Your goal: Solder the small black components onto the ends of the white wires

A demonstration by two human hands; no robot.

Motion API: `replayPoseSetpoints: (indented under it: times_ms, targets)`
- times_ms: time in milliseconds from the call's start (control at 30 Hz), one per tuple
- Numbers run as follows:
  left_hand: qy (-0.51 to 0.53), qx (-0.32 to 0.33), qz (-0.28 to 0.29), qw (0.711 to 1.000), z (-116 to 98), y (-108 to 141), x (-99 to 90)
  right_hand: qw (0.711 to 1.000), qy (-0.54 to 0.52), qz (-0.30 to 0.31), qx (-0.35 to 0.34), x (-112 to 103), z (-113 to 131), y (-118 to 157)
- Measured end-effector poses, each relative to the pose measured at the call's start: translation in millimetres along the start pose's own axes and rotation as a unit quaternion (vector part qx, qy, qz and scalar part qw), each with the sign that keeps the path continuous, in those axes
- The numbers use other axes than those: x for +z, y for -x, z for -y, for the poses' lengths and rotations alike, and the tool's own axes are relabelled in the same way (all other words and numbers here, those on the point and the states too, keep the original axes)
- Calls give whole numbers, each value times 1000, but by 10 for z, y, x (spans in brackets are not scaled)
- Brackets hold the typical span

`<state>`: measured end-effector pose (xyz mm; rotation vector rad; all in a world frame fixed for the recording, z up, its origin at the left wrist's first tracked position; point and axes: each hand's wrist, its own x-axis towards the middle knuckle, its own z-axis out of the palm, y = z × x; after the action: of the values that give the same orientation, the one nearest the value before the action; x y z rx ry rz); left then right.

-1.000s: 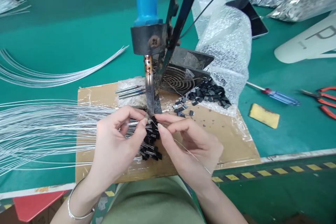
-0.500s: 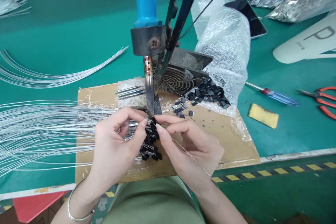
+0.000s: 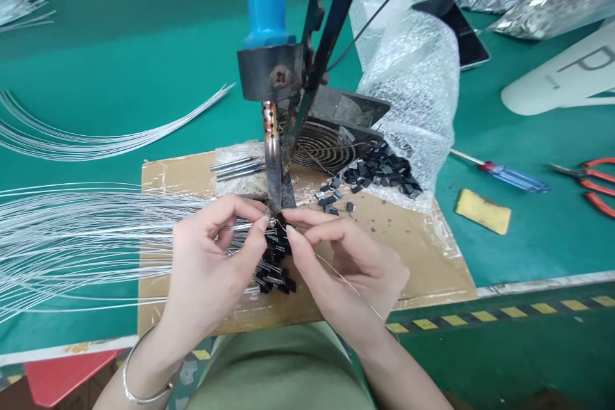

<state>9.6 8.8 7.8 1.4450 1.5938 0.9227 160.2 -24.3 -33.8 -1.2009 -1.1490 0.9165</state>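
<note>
A soldering iron [image 3: 265,3] with a blue handle is clamped upright, its tip pointing down between my hands. My left hand [image 3: 216,269] is closed, thumb and forefinger pinching a thin white wire [image 3: 240,227] right at the tip. In my right hand [image 3: 348,262] a strand of solder wire [image 3: 343,278] is pinched; it trails back across the palm to the wrist, and its front end reaches the tip. What the fingertips hide at the joint is too small to make out. Just below lie several wires ending in black connectors [image 3: 276,272], partly covered by my left hand.
Under my hands is a cardboard sheet [image 3: 432,262]. Loose black pieces [image 3: 384,170] lie on bubble wrap [image 3: 413,90] beside a fan [image 3: 327,144]. Long white wires [image 3: 86,224] spread left. On the right are a screwdriver [image 3: 514,176], yellow sponge [image 3: 483,211], pliers [image 3: 593,173] and white cup [image 3: 557,77].
</note>
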Motion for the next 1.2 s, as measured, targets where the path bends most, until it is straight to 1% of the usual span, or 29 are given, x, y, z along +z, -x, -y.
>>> replayPoseSetpoints:
  times_ms: [233, 467, 833, 1200]
  targets:
    - [-1, -2, 0, 1000, -19, -4, -1, 1000, -1, 1, 5, 3, 19, -10]
    - [14, -13, 4, 1000, 46, 4, -6, 999, -8, 8, 35, 7, -19, -22]
    - [18, -11, -3, 1000, 19, 20, -2, 1000, -16, 4, 22, 1, -4, -18]
    - [19, -10, -4, 1000, 46, 10, 0, 1000, -18, 8, 16, -8, -6, -5]
